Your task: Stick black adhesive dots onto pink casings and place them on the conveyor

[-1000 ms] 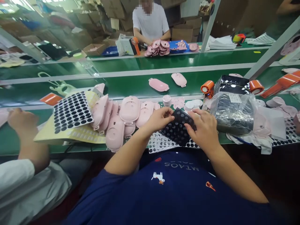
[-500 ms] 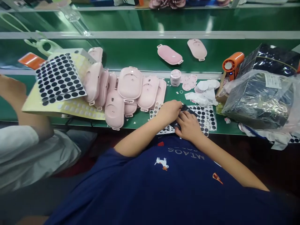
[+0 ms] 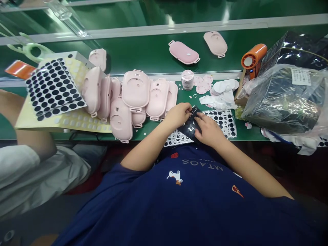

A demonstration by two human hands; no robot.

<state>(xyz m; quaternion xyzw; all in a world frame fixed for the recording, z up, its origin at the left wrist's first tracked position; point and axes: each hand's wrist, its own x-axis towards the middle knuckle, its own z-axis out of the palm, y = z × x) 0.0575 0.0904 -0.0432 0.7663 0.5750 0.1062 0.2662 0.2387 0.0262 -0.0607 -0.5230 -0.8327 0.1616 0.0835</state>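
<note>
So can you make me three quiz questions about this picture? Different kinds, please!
1. Where is the orange plastic handheld fan?
A. On the floor
B. Left of the clear plastic bag
C. Inside that bag

2. What colour are the oval plastic cases?
A. Blue
B. Yellow
C. Pink

3. What touches the dark glossy sticker sheet?
A. The left hand and right hand
B. Neither hand
C. Only the floor

Answers:
1. B, the fan stands beside the bag's left side.
2. C, the cases look pale pink.
3. A, fingers of both hands rest on it.
</note>
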